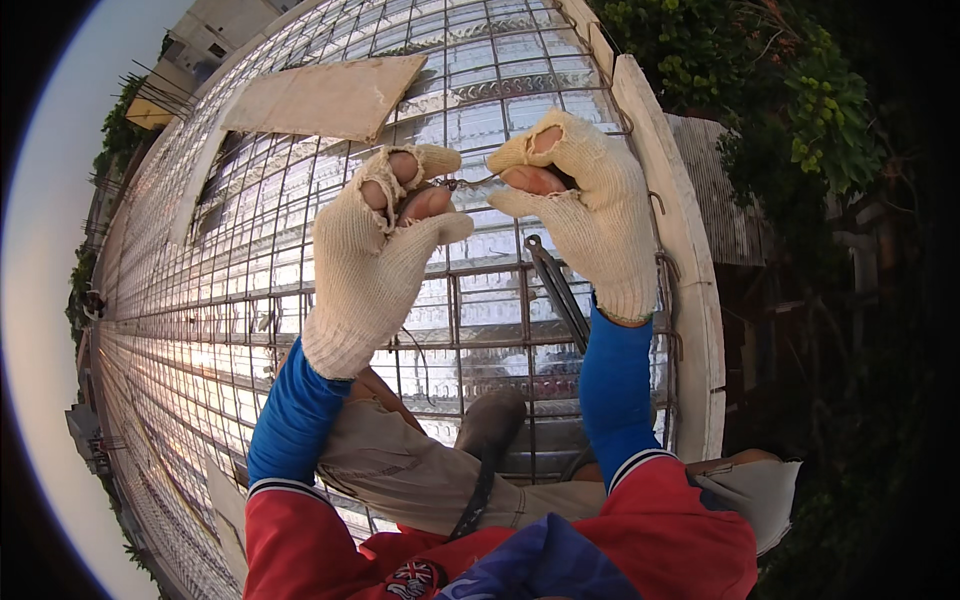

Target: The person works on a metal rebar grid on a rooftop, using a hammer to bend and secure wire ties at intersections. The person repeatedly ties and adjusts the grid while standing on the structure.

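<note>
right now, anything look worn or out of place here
Both knit gloves are worn through at the fingertips: bare fingers poke out of the left hand and right hand, which pinch a thin wire. A loose board lies on the rebar grid.

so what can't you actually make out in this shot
Head view only:
- The thin wire between the left hand and right hand: too fine, ends hidden by gloved fingertips.
- The metal tool on the rebar mesh: its lower end passes behind the right forearm.
- The shoe: partly covered by the knee.
- Far ground left: squeezed by fisheye rim.
</note>
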Action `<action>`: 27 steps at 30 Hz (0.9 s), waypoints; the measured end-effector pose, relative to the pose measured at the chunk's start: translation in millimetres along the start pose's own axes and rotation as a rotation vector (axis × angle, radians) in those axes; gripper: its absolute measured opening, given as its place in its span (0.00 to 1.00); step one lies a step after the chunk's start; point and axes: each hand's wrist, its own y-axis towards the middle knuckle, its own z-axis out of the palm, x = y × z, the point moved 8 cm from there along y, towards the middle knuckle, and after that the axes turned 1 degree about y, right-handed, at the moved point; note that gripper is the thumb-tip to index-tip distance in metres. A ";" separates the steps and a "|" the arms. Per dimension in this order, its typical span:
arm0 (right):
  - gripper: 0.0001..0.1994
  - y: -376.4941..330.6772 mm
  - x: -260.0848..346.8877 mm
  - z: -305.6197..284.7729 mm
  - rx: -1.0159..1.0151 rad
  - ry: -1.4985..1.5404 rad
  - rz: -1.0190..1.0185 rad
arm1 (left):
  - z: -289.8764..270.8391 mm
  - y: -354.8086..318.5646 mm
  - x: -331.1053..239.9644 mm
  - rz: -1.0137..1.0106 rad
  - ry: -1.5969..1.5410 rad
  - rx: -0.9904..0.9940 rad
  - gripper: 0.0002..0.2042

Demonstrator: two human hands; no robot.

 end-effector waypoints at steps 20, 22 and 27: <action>0.10 1.1 -5.2 -5.8 0.020 -0.188 -0.013 | 15.8 -2.7 -16.9 0.418 0.556 0.094 0.14; 0.10 -1.9 2.8 -2.1 0.032 -0.309 -0.072 | 15.3 -1.3 -16.4 0.416 0.654 0.066 0.15; 0.17 -22.2 32.3 12.2 -0.049 -0.659 -0.253 | 22.2 3.4 -13.9 0.417 0.740 -0.006 0.15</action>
